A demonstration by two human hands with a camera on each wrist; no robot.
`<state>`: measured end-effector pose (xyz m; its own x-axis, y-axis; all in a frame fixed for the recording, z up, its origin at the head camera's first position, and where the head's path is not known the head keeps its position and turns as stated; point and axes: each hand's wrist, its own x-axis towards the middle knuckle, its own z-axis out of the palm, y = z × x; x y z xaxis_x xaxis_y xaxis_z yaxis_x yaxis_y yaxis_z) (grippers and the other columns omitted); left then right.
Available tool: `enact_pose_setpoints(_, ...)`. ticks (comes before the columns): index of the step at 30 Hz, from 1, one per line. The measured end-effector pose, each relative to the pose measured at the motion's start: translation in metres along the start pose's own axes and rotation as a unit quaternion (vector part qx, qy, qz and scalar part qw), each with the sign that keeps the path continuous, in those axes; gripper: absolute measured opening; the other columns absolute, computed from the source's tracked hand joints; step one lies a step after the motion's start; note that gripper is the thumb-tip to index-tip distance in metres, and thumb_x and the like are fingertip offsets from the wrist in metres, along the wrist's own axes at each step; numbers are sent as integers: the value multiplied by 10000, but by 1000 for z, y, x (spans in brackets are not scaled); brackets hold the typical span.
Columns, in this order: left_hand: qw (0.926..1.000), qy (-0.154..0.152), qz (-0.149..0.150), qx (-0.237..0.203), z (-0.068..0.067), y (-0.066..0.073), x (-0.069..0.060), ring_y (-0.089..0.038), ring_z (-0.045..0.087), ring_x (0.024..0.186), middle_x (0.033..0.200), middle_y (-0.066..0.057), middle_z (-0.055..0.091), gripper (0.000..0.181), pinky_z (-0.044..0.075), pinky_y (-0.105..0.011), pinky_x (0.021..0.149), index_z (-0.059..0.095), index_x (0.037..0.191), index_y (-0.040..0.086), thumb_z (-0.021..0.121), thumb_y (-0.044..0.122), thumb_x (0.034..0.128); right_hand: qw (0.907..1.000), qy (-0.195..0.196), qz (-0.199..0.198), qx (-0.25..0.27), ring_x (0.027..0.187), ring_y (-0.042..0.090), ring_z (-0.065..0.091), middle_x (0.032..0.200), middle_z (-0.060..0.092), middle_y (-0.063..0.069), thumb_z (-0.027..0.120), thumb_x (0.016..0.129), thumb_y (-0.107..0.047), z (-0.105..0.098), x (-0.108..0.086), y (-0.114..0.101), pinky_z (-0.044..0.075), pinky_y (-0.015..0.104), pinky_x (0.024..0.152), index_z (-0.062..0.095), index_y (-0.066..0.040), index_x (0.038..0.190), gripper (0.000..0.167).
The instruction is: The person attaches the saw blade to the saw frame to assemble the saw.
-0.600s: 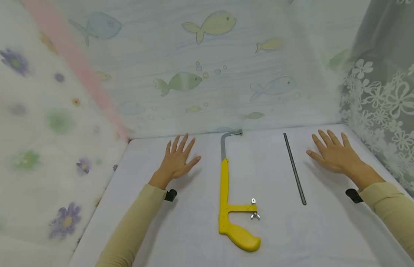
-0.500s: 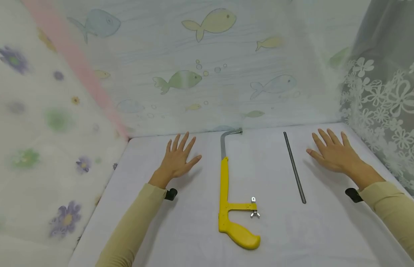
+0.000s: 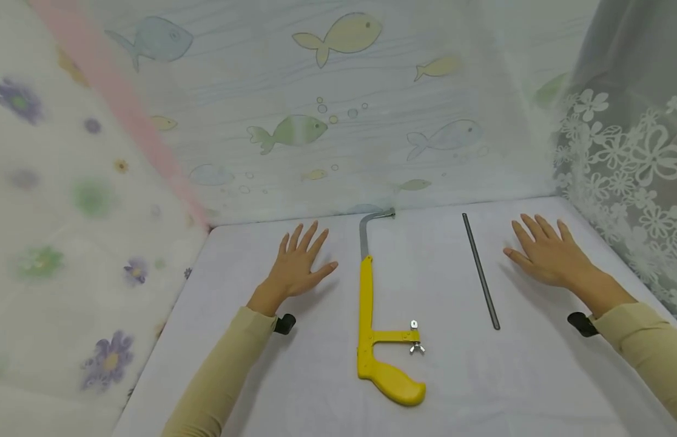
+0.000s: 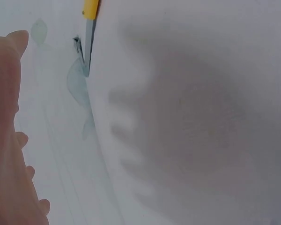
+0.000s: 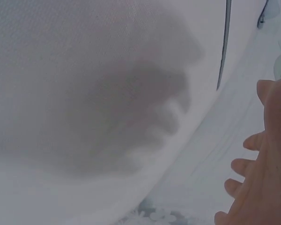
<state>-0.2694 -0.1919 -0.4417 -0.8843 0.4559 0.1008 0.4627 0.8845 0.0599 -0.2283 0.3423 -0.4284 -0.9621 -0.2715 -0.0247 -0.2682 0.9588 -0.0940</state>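
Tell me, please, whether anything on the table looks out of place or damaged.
One thing stands out: the yellow hacksaw frame has no blade across its opening. A dark thin strip, possibly that blade, lies apart from it, to its right. I see no spill or damage.

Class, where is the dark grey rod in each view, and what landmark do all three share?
Head: the rod, right of centre, left of the right hand.
Left wrist: not in it.
Right wrist: upper right, cut off at the top.
Shared landmark: table's back edge.
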Motion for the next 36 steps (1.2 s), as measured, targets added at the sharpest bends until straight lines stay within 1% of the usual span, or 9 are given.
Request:
enact_pose_setpoints(3,10000,28,52,-20,0,3,-1,-372,18,1568,1722,-50,57,847,46,-630,1209,170,1651,237,303,744,985,9999,79,-81,27,1452,596,130,1594,169,383,375,1097,-470,1,-2,-1,15,741,1132,221,121,1552,762)
enact_pose_setpoints(6,9999,32,98,-120,-1,8,-3,-370,23,1568,1719,-59,85,839,60,-630,1209,195,1647,219,345,719,990,9996,165,-167,156,1429,597,191,1578,204,386,440,1085,-449,3,-4,-3,87,743,1126,237,128,1542,764)
enact_pose_setpoints(10,9997,-28,123,-221,-2,15,-7,-367,33,1569,1720,-45,70,834,66,-620,1214,194,1647,218,380,701,994,9987,286,-297,299,1375,611,272,1536,258,401,526,1065,-393,5,-5,-8,194,723,1108,266,151,1515,752)
enact_pose_setpoints(13,9996,-73,140,-239,-2,19,-10,-361,45,1569,1720,-40,74,832,79,-615,1216,187,1649,229,399,696,993,9981,310,-349,395,1353,623,293,1519,274,411,549,1060,-358,7,-7,-11,230,710,1101,271,164,1503,739)
enact_pose_setpoints(20,9995,-145,189,-187,0,26,-14,-347,61,1570,1718,-41,90,851,98,-604,1218,175,1650,229,400,713,988,9962,202,-284,799,1355,626,284,1518,271,413,561,1055,-378,11,-7,-15,250,731,1079,263,164,1505,766)
enact_pose_setpoints(24,9992,-159,225,-287,4,29,-14,-346,63,1569,1716,-55,93,866,81,-582,1225,178,1649,201,409,709,987,9947,162,-273,978,1352,625,284,1511,274,416,576,1050,-370,12,-8,-17,266,736,1066,268,167,1500,766)
enact_pose_setpoints(28,9986,-194,260,-418,4,33,-16,-346,67,1568,1714,-63,101,877,72,-573,1228,162,1651,198,430,702,985,9929,105,-259,1159,1351,615,289,1503,284,414,590,1045,-357,12,-9,-22,275,730,1065,266,163,1501,763)
enact_pose_setpoints(32,9978,-203,387,-494,3,38,-18,-368,101,1560,1708,-83,123,880,100,-589,1223,174,1648,179,459,684,986,9908,46,-216,1338,1336,609,307,1483,304,413,597,1040,-350,11,-11,-27,289,728,1057,273,165,1494,759)
enact_pose_setpoints(36,9964,-347,472,-608,3,44,-19,-360,109,1559,1707,-83,124,887,123,-578,1225,168,1648,175,481,675,985,9896,39,-216,1424,1314,606,338,1460,336,417,617,1030,-333,11,-14,-32,312,727,1042,305,170,1477,742)
